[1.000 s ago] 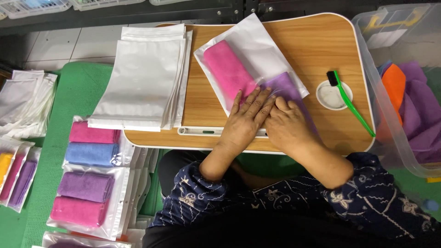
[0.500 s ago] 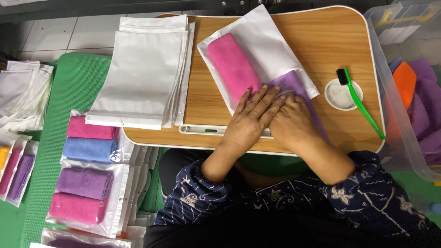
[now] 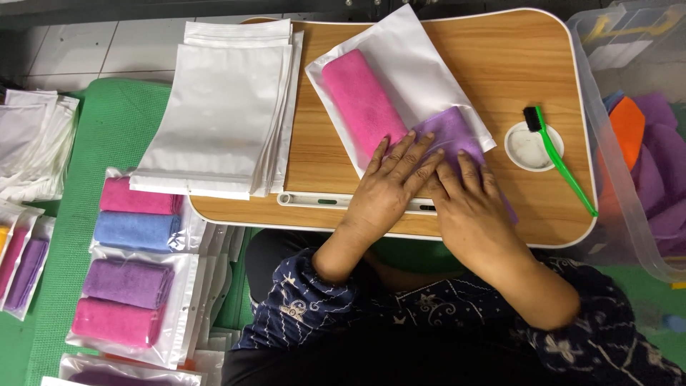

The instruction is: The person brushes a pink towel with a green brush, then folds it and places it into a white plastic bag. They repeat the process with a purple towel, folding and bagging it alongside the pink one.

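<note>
Both the left hand (image 3: 389, 187) and right hand (image 3: 468, 207) are pressed flat, fingers spread and gripping nothing, on the white pouch (image 3: 414, 68) holding pink cloth (image 3: 361, 107) and purple cloth (image 3: 450, 132), at six o'clock on the tabletop (image 3: 514, 78), apparently flattening it.

Even, bright, diffuse overhead light; colours saturated. Soft short shadows only: under hands (image 3: 429, 193) at near edge of table (image 3: 514, 64), beneath stack of white bags (image 3: 214, 107) at its left edge. Mild sheen on white bags and on clear plastic bin (image 3: 622, 214) past right edge; no blown highlights. Focus sharp at centre, wood grain legible. Slight wide-angle bending toward frame corners; far strip at top dim.
</note>
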